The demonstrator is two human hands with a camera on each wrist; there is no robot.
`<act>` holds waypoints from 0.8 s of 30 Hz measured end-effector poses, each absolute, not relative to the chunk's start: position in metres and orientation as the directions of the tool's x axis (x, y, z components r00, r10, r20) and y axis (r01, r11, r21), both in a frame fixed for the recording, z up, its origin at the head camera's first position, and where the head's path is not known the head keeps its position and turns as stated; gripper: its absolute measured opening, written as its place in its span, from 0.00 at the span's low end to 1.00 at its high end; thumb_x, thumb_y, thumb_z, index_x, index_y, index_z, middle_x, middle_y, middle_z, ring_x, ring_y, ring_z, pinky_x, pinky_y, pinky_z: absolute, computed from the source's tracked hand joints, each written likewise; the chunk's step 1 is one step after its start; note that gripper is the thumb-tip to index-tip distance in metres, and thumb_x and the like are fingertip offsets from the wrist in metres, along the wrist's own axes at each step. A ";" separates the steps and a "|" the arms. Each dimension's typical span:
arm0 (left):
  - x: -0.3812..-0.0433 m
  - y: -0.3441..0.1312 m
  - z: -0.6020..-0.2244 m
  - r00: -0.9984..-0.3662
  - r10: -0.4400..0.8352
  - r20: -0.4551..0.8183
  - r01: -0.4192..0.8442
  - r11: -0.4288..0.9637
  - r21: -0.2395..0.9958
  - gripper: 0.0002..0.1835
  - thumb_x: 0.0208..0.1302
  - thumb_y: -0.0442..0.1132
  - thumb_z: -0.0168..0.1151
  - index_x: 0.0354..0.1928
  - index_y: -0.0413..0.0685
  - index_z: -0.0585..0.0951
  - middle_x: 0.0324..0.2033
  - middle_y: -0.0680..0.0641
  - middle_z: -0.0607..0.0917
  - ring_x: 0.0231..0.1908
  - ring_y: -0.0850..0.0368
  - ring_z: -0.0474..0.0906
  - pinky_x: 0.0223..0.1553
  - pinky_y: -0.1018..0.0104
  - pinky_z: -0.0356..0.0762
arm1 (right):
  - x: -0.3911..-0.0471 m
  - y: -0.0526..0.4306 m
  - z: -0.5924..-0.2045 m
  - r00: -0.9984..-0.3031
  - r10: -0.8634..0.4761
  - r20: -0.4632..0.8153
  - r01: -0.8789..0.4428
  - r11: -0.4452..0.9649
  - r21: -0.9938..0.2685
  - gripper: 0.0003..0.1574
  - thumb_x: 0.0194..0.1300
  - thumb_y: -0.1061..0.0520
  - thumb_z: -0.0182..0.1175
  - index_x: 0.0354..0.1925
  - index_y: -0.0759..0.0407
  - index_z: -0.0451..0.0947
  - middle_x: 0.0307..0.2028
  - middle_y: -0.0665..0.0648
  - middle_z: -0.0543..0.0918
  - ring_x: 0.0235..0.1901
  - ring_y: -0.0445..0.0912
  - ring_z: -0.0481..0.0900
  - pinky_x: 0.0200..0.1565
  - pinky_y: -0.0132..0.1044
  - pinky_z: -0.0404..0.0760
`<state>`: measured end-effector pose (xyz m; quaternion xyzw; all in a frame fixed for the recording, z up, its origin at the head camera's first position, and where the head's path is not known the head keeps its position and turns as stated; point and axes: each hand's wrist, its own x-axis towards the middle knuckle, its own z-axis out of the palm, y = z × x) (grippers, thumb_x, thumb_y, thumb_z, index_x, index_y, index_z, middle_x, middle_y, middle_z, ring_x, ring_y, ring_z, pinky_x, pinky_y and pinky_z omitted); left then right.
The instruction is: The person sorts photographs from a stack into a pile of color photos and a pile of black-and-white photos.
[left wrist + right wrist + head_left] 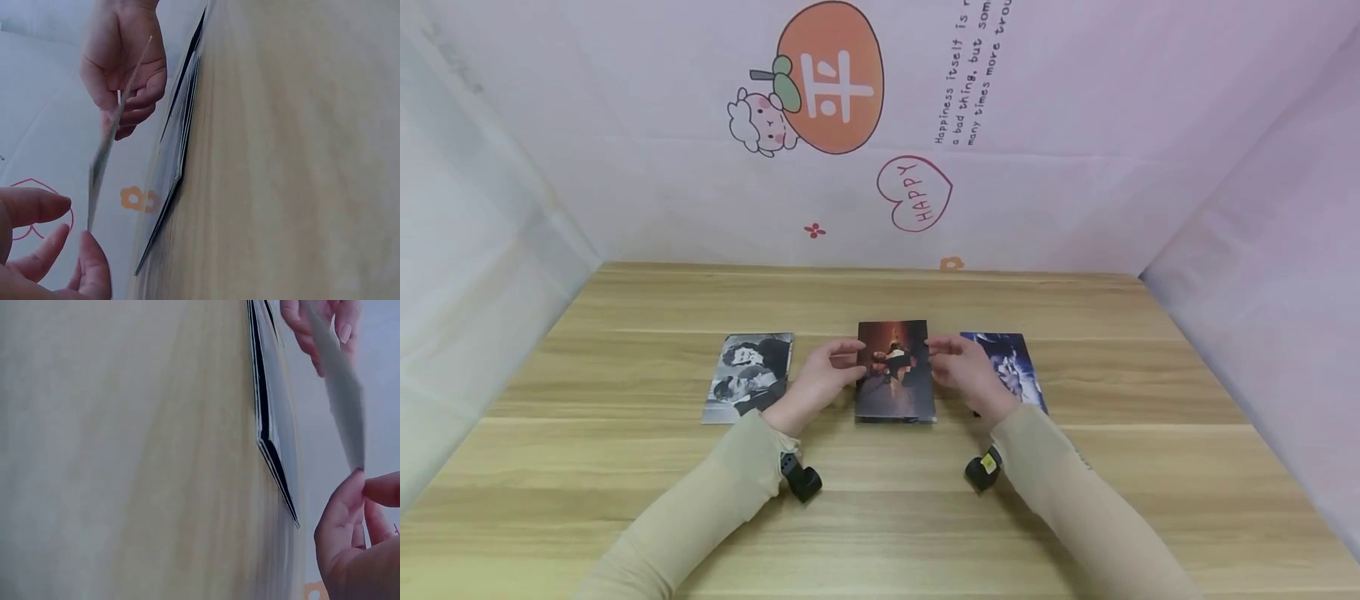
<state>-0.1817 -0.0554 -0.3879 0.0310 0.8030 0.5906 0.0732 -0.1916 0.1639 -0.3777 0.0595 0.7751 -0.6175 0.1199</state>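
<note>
A photo card (892, 358) with a dark reddish picture is held level between both hands, lifted off the table. My left hand (820, 379) pinches its left edge at the fingertips. On the opposite edge, my right hand (973, 375) grips it between thumb and fingers. Edge-on in the left wrist view, the raised card (103, 156) looks slightly bent. Its pale underside (345, 403) shows in the right wrist view. Below it lies a stack of cards (267, 419), mostly hidden from the head view.
A black-and-white photo card (748, 373) lies left of the left hand. Partly covered by the right hand is a blue-toned photo card (1011, 367). A printed white cloth (700, 200) stands behind the wooden table (895, 533), with more cloth at both sides.
</note>
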 end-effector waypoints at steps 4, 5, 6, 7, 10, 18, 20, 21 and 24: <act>-0.181 -0.057 -0.388 -0.991 0.108 -0.079 -0.044 0.291 0.956 0.19 0.58 0.26 0.61 0.53 0.38 0.78 0.50 0.38 0.80 0.51 0.46 0.77 0.47 0.62 0.79 | -0.192 0.164 -0.377 -0.964 -0.069 -0.257 0.240 0.192 -0.952 0.24 0.65 0.68 0.48 0.60 0.66 0.69 0.51 0.60 0.75 0.43 0.42 0.75 0.43 0.28 0.80; -0.181 -0.057 -0.389 -0.991 0.110 -0.079 -0.045 0.285 0.957 0.19 0.58 0.26 0.61 0.53 0.38 0.78 0.50 0.38 0.80 0.50 0.46 0.78 0.46 0.64 0.79 | -0.192 0.164 -0.378 -0.964 -0.067 -0.258 0.242 0.184 -0.953 0.24 0.65 0.67 0.48 0.60 0.66 0.69 0.50 0.58 0.75 0.42 0.41 0.75 0.41 0.27 0.79; -0.181 -0.057 -0.389 -0.990 0.117 -0.079 -0.044 0.276 0.960 0.19 0.59 0.26 0.61 0.53 0.37 0.78 0.50 0.37 0.80 0.50 0.46 0.78 0.45 0.65 0.79 | -0.191 0.165 -0.378 -0.964 -0.063 -0.259 0.245 0.172 -0.954 0.24 0.65 0.67 0.48 0.60 0.67 0.69 0.48 0.57 0.75 0.41 0.40 0.75 0.40 0.27 0.79; -0.181 -0.057 -0.389 -0.989 0.126 -0.075 -0.040 0.267 0.963 0.18 0.59 0.26 0.60 0.53 0.36 0.78 0.50 0.37 0.80 0.50 0.46 0.78 0.44 0.66 0.79 | -0.192 0.165 -0.378 -0.964 -0.061 -0.258 0.245 0.165 -0.955 0.24 0.65 0.68 0.48 0.59 0.67 0.69 0.47 0.56 0.75 0.40 0.39 0.75 0.39 0.26 0.79; -0.181 -0.058 -0.388 -0.986 0.151 -0.077 -0.038 0.241 0.970 0.19 0.60 0.26 0.59 0.55 0.36 0.77 0.51 0.37 0.80 0.50 0.46 0.78 0.45 0.66 0.80 | -0.191 0.168 -0.379 -0.966 -0.067 -0.248 0.236 0.144 -0.961 0.23 0.65 0.67 0.48 0.59 0.68 0.69 0.44 0.53 0.75 0.37 0.37 0.74 0.37 0.25 0.78; -0.175 -0.052 -0.383 -0.977 0.183 -0.105 -0.076 0.159 0.984 0.21 0.59 0.26 0.58 0.57 0.37 0.75 0.53 0.36 0.79 0.45 0.53 0.79 0.42 0.66 0.81 | -0.186 0.180 -0.377 -0.964 -0.090 -0.250 0.232 0.171 -0.958 0.21 0.67 0.65 0.49 0.58 0.69 0.68 0.44 0.53 0.75 0.39 0.37 0.75 0.39 0.27 0.80; -0.174 -0.047 -0.382 -0.977 0.188 -0.096 -0.072 0.133 0.989 0.21 0.60 0.25 0.58 0.57 0.35 0.75 0.53 0.35 0.78 0.43 0.55 0.80 0.40 0.67 0.81 | -0.183 0.184 -0.376 -0.964 -0.096 -0.249 0.231 0.169 -0.958 0.22 0.67 0.65 0.49 0.59 0.70 0.67 0.44 0.53 0.75 0.39 0.37 0.75 0.39 0.27 0.80; -0.173 -0.045 -0.382 -0.978 0.188 -0.089 -0.067 0.120 0.990 0.21 0.60 0.25 0.57 0.57 0.34 0.75 0.53 0.35 0.78 0.41 0.57 0.80 0.40 0.68 0.81 | -0.181 0.186 -0.374 -0.964 -0.099 -0.247 0.228 0.170 -0.959 0.22 0.68 0.65 0.48 0.59 0.70 0.67 0.44 0.53 0.75 0.39 0.37 0.74 0.39 0.27 0.80; -0.171 -0.036 -0.383 -0.981 0.178 -0.074 -0.059 0.089 0.994 0.21 0.59 0.25 0.57 0.57 0.34 0.75 0.51 0.34 0.79 0.36 0.61 0.79 0.37 0.72 0.79 | -0.177 0.194 -0.371 -0.962 -0.108 -0.251 0.230 0.174 -0.958 0.23 0.68 0.64 0.48 0.59 0.70 0.66 0.44 0.52 0.74 0.38 0.37 0.73 0.37 0.26 0.79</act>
